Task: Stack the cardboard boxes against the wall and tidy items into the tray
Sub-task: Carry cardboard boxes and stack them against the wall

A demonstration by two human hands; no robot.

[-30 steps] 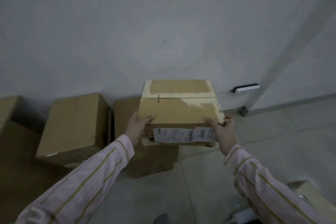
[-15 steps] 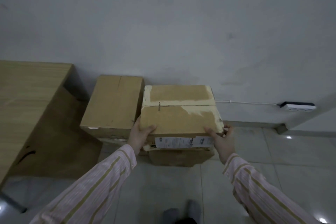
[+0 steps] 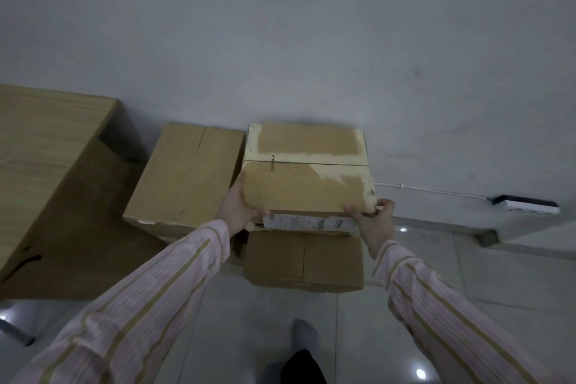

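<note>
A cardboard box (image 3: 307, 174) with torn pale tape patches and a white label on its front is in both my hands. My left hand (image 3: 238, 209) grips its near left corner, thumb on the front edge. My right hand (image 3: 372, 218) grips its near right corner. The box is directly over a lower cardboard box (image 3: 304, 262) that stands on the floor by the wall; whether it rests on it I cannot tell. Another cardboard box (image 3: 187, 174) stands just to the left, against the wall. No tray is in view.
A very large cardboard box (image 3: 46, 181) fills the left side. A white power strip (image 3: 526, 206) with its cable lies along the wall base at the right. Pale floor tiles (image 3: 436, 259) stretch right and toward me. My foot (image 3: 304, 337) shows at the bottom.
I have come closer to the wall with the box held in both hands. It now sits over the lower box beside the left one; my grip is unchanged.
</note>
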